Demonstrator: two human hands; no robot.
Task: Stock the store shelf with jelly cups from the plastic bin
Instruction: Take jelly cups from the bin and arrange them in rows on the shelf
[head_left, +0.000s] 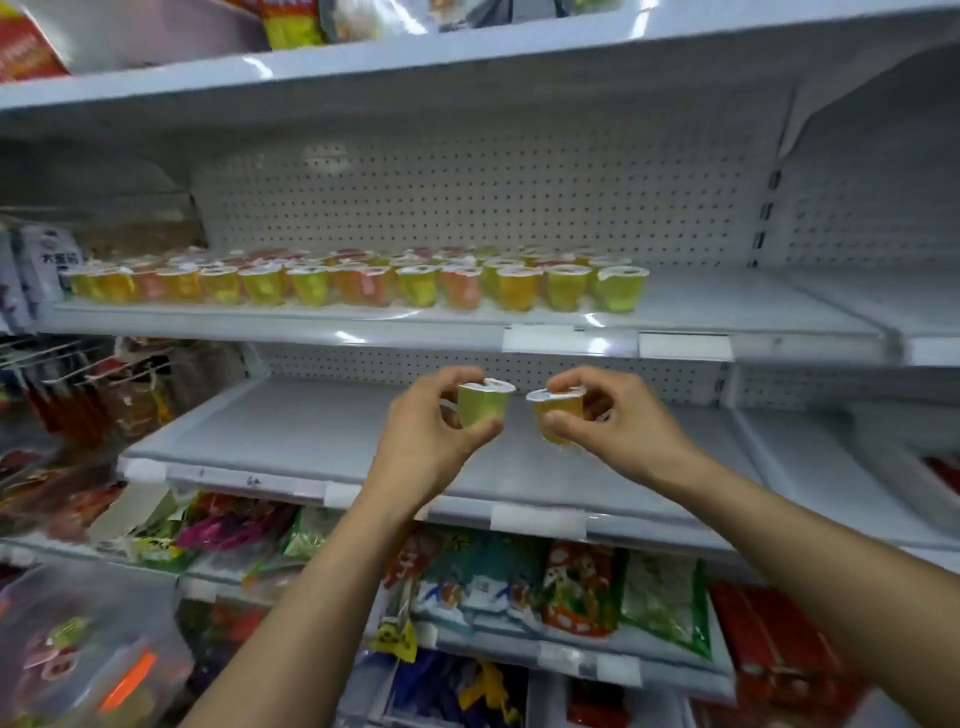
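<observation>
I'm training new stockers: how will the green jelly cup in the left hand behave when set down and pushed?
Probably light: the left hand pinches the green jelly cup with fingertips alone. It narrows toward its base under a wider top, so a high push may tip it. Its smooth plastic wall would likely slide easily on the shelf.

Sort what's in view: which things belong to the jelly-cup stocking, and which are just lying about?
In the job: green jelly cup in left hand, yellow jelly cup in right hand, stocked cups, their shelf, plastic bin.
Lying about: snack bags below, packets up top.
</observation>
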